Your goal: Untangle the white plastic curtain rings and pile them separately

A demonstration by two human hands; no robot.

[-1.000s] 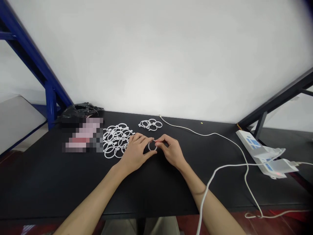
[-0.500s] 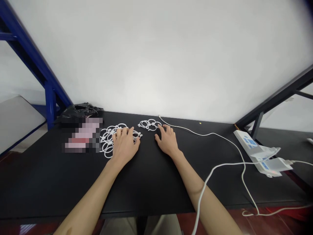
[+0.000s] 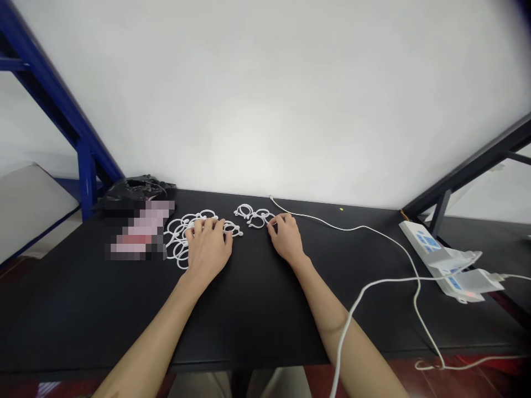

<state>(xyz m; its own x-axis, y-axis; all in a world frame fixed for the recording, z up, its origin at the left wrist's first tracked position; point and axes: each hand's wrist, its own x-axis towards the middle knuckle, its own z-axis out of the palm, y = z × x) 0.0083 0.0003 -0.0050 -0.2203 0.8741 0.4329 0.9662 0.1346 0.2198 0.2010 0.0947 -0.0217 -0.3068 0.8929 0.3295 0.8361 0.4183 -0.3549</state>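
White plastic rings with small knobs, resembling shower curtain rings, lie in two groups on the black table (image 3: 249,309). Over the right side of the larger ring pile (image 3: 179,243) rests my left hand (image 3: 208,244), open, its fingers spread and hiding part of the pile. Farther back is the smaller ring group (image 3: 254,215). My right hand (image 3: 286,237) is closed at that group's right end, thumb and forefinger pinched on the edge of one white ring. The fingertips partly hide this ring.
A white cable (image 3: 344,228) runs across the table, and another loops over my right forearm. The white power strip (image 3: 431,251) lies at the right. At the back left sit a black plastic bag (image 3: 136,188) and a blurred pink item (image 3: 143,229). A white wall rises behind.
My right thumb and forefinger have closed on a ring, and the rings of the smaller group have shifted and spread slightly. My left hand has moved a little left on the pile.
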